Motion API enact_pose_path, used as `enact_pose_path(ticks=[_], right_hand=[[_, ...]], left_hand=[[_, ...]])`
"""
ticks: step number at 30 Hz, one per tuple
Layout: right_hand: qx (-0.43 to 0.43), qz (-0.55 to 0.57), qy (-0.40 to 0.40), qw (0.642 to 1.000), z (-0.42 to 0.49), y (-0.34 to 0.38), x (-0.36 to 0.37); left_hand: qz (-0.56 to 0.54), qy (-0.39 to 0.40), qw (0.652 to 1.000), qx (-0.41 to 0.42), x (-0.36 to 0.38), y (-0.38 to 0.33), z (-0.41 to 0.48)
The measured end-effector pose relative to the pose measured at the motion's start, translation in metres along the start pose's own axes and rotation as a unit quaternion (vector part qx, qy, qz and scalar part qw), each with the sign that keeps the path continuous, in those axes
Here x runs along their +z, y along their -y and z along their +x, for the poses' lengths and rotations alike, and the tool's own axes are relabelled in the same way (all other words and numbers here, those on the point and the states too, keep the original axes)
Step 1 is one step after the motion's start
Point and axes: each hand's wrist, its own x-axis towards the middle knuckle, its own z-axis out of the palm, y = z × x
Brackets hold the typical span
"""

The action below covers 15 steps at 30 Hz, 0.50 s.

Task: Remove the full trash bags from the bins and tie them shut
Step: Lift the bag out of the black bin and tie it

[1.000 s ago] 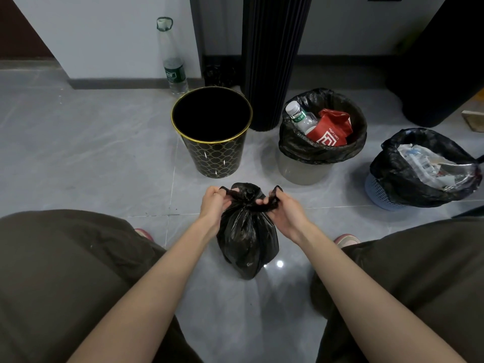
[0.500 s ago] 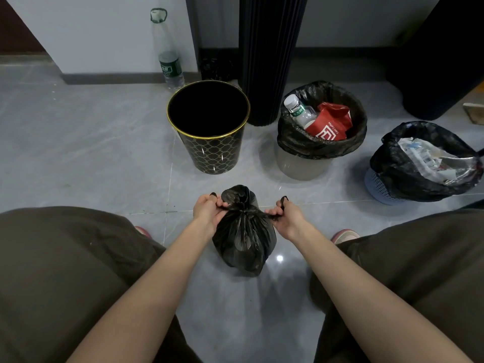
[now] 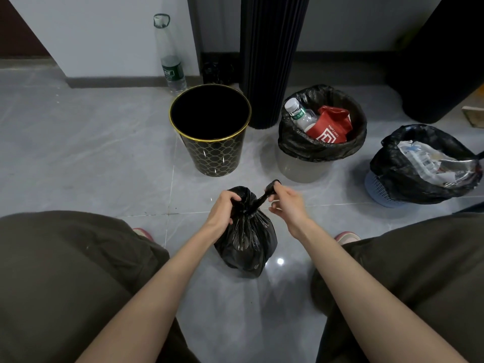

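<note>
A small full black trash bag (image 3: pixel 246 242) stands on the grey tiled floor between my knees, its neck gathered into a knot. My left hand (image 3: pixel 222 208) grips the gathered neck on its left side. My right hand (image 3: pixel 286 203) pinches one black tail of the bag and holds it up to the right. Behind the bag stands a black bin with a gold rim (image 3: pixel 210 129), with no liner in it. A translucent bin lined with a black bag (image 3: pixel 322 142) holds a bottle and a red carton. Far right, a lilac basket bin (image 3: pixel 379 189) carries a bulging black bag of rubbish.
A tall clear bottle (image 3: pixel 170 58) stands by the white wall at the back. A dark ribbed column (image 3: pixel 269 61) rises behind the bins, and a big dark shape (image 3: pixel 440 56) fills the back right. My knees and shoes frame the bag on both sides.
Both hands were pulling the two tails apart sideways. Now my left hand has closed round the bag's neck and my right hand has lifted its tail up and to the right.
</note>
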Motion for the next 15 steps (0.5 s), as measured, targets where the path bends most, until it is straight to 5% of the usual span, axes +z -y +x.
enact_pose_path(ticks=[4,7,12,15], right_hand=[[-0.082,-0.105,0.032,0.991,-0.002,0.008,0.000],[-0.106,-0.135,0.093,0.981,-0.007,0.020,0.002],[-0.087,-0.044,0.069,0.993,-0.006,0.020,-0.007],[-0.041,-0.099,0.047,0.993,-0.001,0.001,-0.008]], left_hand=[[0.226,0.043,0.961,0.153,0.004,0.006,0.002],[0.289,0.030,0.933,0.211,0.003,0.010,0.006],[0.150,0.025,0.977,0.151,0.002,0.010,0.007],[0.018,0.030,0.996,0.085,0.004,0.009,0.003]])
